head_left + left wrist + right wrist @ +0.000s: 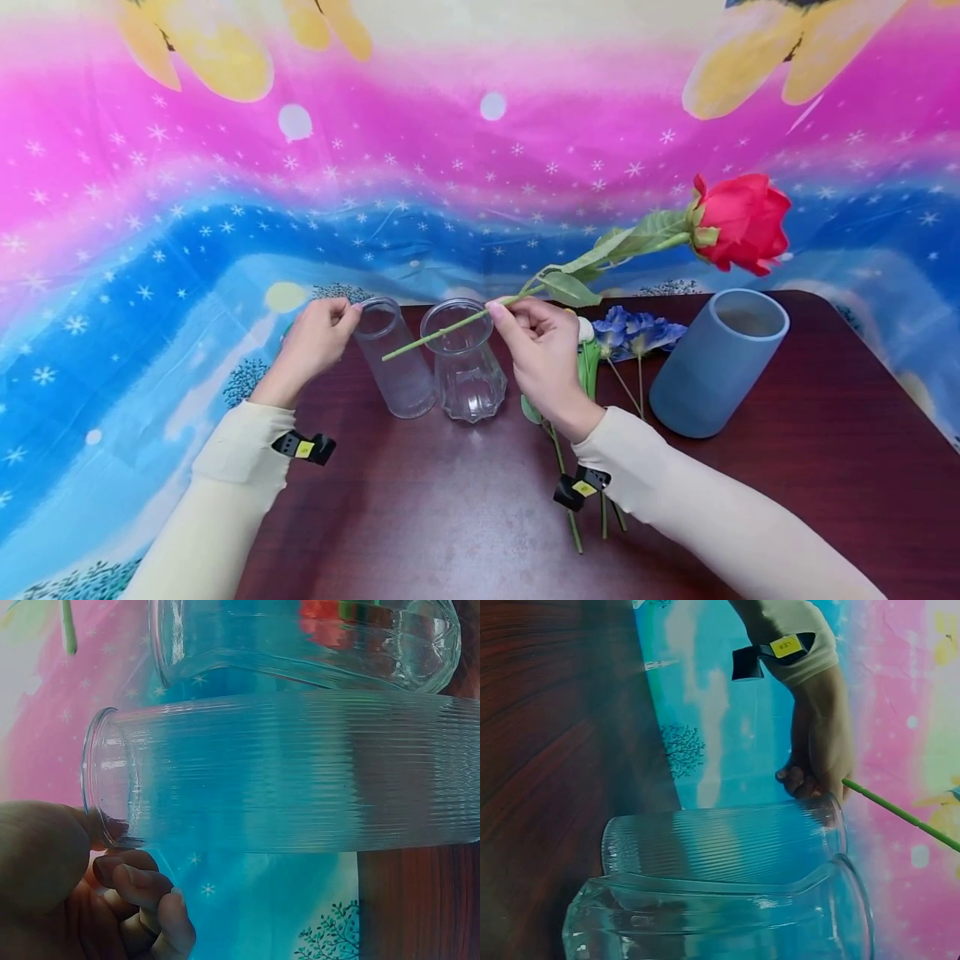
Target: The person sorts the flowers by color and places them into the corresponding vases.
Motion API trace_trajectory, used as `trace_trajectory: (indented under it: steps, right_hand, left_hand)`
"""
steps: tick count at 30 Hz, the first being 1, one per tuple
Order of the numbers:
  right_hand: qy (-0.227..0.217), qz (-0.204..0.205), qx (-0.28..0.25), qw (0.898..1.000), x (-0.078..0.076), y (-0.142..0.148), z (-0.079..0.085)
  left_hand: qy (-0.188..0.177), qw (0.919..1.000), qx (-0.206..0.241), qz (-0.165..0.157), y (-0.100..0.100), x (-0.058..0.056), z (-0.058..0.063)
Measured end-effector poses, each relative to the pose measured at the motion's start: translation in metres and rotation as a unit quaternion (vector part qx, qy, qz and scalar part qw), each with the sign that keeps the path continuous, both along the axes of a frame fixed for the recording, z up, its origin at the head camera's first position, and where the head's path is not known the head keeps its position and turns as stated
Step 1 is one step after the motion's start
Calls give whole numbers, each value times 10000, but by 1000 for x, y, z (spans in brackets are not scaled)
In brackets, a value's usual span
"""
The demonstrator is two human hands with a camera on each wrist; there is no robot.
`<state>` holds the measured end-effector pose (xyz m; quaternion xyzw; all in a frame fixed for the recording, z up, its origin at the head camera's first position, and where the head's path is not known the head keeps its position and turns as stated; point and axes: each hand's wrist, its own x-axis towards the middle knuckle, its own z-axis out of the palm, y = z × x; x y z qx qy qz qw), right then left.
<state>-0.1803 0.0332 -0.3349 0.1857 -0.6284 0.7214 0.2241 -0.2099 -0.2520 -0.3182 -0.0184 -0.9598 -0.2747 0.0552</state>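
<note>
My left hand (318, 337) pinches the rim of a ribbed clear glass vase (401, 379), thumb at the lip in the left wrist view. The vase stands upright on the table. My right hand (546, 358) holds a red artificial rose (742, 223) by its green stem, between thumb and fingers. The rose lies slantwise in the air, bloom up to the right, and its bare stem end (900, 814) points left and down. In the head view the stem crosses over the mouth of a second, fluted clear glass vase (471, 387), which stands close beside the ribbed one.
Blue artificial flowers (637, 332) lie behind and right of my right hand, their stems reaching toward the front. A white bloom (585, 329) with green leaves is partly hidden by that hand. A blue-grey vase (693, 375) stands at right on the dark wooden table (435, 517).
</note>
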Motion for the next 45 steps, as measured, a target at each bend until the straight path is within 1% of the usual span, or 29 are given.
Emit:
trace_trajectory:
  steps: [7, 13, 26, 36, 40, 45]
  right_hand:
    - [83, -6, -86, 9999, -7, -6, 6]
    - [226, -83, 11, 9997, -13, -9, 9]
    - [84, 20, 491, 9988, -27, -22, 17]
    - [79, -129, 816, 9965, -37, -36, 23]
    - [72, -181, 1169, 9929, -40, -43, 27]
    - [-38, -307, 1851, 9822, -41, -53, 29]
  left_hand:
    - [21, 10000, 37, -22, 0, 0, -1]
    - [23, 10000, 66, -43, -1, 0, -1]
    - [33, 10000, 15, 19, -3, 1, 0]
    - [16, 10000, -40, -48, -1, -3, -1]
    - [6, 10000, -56, -25, 0, -3, -1]
    - [-20, 9999, -104, 26, 0, -1, 1]
